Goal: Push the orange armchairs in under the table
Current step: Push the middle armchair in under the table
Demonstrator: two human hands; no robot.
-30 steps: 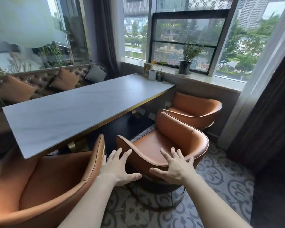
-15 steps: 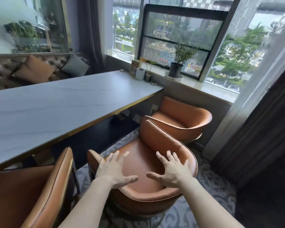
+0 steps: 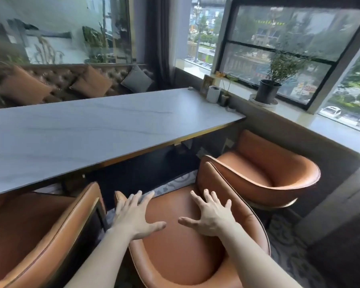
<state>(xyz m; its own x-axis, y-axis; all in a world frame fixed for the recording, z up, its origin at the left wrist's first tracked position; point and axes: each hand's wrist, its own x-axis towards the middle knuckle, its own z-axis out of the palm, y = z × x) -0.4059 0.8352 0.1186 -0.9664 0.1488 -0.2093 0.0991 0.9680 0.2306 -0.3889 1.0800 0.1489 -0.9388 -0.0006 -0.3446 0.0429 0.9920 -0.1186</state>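
Three orange leather armchairs stand along the near side of a long grey marble table [image 3: 104, 129]. The middle armchair [image 3: 181, 254] is right below me, its seat facing the table. My left hand [image 3: 133, 217] hovers, fingers spread, over its left armrest. My right hand [image 3: 212, 215] is spread over its right side, by the curved backrest. Neither hand holds anything. The left armchair [image 3: 35, 231] has its front partly under the tabletop. The right armchair [image 3: 266, 169] stands out from the table near the window wall.
A tufted brown sofa with cushions [image 3: 92, 84] runs along the table's far side. A potted plant [image 3: 268, 88], a white cup [image 3: 213, 93] and a small frame sit on the window sill. Dark curtain and wall close off the right. Patterned floor shows between the chairs.
My view has moved forward and over the middle armchair. Both hands have gone from behind its backrest to above its seat and arms, still spread.
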